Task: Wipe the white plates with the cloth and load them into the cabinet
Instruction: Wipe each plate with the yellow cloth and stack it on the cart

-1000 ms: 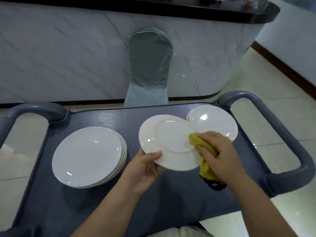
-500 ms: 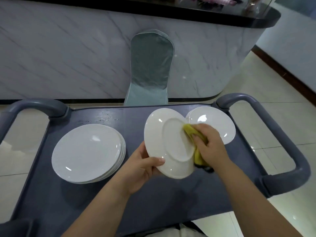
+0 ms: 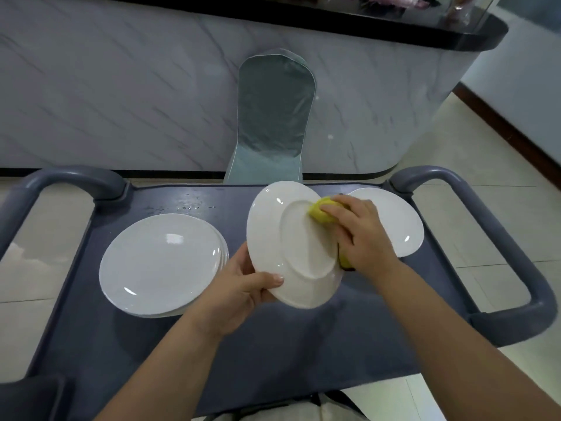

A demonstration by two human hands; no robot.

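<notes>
White plates (image 3: 161,262), yellow cloth (image 3: 321,211), grey cart (image 3: 303,344).

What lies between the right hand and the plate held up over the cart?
The yellow cloth, bunched under the right hand and pressed against the held plate, as the head view shows.

Held plate (image 3: 291,238): one, in your grip.
Stack (image 3: 161,262): one on your left; at least three rims show, and you cannot tell the full count.
Right plate (image 3: 397,220): one seen.
Cloth (image 3: 321,212): one.
Your hands: two, left hand (image 3: 239,296) and right hand (image 3: 361,235).
Cart (image 3: 273,344): one.
Handles: two, left handle (image 3: 60,177) and right handle (image 3: 516,253).
Chair (image 3: 273,117): one.
Counter (image 3: 121,86): one.
</notes>
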